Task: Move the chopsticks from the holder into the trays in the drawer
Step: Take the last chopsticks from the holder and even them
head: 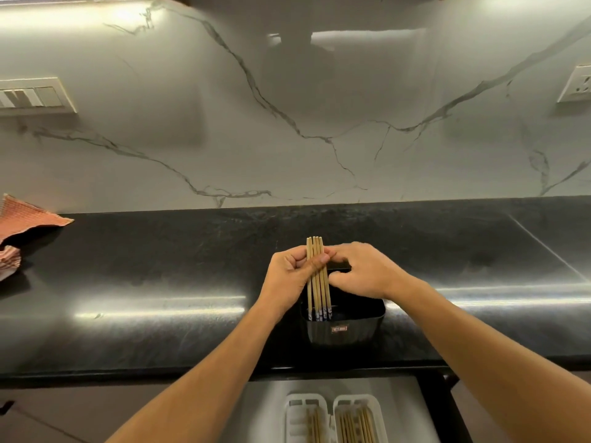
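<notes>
A bundle of several wooden chopsticks [317,282] with blue patterned ends is held upright over the black holder [345,327] on the counter. My left hand [289,276] grips the bundle around its middle, thumb across the front. My right hand [361,271] is just to the right, fingers curled and touching the side of the bundle above the holder's rim. Below the counter edge, the open drawer [399,404] holds two white trays, the left tray [307,417] and the right tray [359,417], each with several chopsticks lying in it.
The black stone counter [160,282] runs the full width against a white marble wall. An orange checked cloth [22,225] lies at the far left. A switch panel [35,95] and a wall socket [575,83] are mounted on the wall.
</notes>
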